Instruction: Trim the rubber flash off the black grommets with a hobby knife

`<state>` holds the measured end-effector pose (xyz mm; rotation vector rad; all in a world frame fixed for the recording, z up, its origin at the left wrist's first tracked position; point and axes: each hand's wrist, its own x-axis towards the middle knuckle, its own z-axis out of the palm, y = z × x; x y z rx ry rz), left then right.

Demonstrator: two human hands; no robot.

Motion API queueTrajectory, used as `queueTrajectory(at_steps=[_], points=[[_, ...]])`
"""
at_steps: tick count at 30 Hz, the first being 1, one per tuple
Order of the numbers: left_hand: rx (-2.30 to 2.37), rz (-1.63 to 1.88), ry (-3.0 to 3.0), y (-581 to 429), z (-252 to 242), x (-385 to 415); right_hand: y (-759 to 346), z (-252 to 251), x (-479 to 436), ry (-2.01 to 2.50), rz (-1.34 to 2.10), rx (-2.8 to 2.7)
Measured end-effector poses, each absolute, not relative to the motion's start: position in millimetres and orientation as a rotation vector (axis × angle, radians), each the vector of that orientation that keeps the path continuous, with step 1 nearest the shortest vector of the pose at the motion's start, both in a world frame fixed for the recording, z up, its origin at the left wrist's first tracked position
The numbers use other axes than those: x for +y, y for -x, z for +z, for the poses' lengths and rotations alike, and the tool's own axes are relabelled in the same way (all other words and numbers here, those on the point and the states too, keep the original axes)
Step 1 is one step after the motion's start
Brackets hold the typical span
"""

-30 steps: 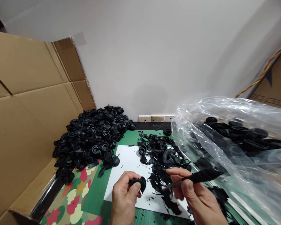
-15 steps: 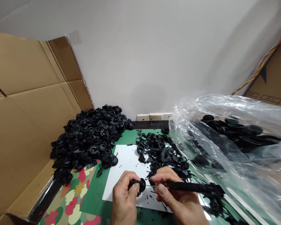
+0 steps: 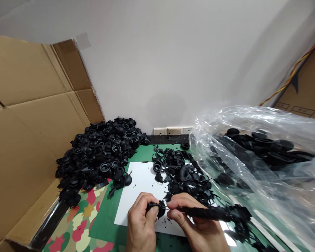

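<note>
In the head view my left hand is closed around a small black rubber part, thumb on top, its rounded end facing right. My right hand grips a black-handled tool with a thin metal tip. That tip points left and meets, or nearly meets, the rubber part; the exact contact is too small to tell. Both hands are just above a white sheet on a green mat. Beyond them lies a heap of black rubber scraps.
A large pile of ribbed black rubber parts leans toward a cardboard box at left. A clear plastic bag with round black pieces takes up the right. Wall sockets sit behind. Black shreds hang at the tool's rear end.
My right hand has shifted slightly left, bringing the tool's tip closer to the rubber part. The left hand and the part have moved slightly right.
</note>
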<state>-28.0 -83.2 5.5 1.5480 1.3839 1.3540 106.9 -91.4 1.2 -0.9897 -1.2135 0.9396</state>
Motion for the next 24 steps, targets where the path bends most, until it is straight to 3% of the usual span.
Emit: queueTrajectory(at_steps=[9, 16, 24], points=[[1.373, 1.387, -1.536, 22, 5, -86, -106, 2, -92, 1.023, 0.810, -1.317], [1.324, 1.410, -1.530, 23, 7, -91, -136, -1, -86, 1.216, 0.290, -1.239], [1.408, 1.456, -1.495, 25, 1, -87, -140, -4, -90, 1.306, 1.059, -1.060]])
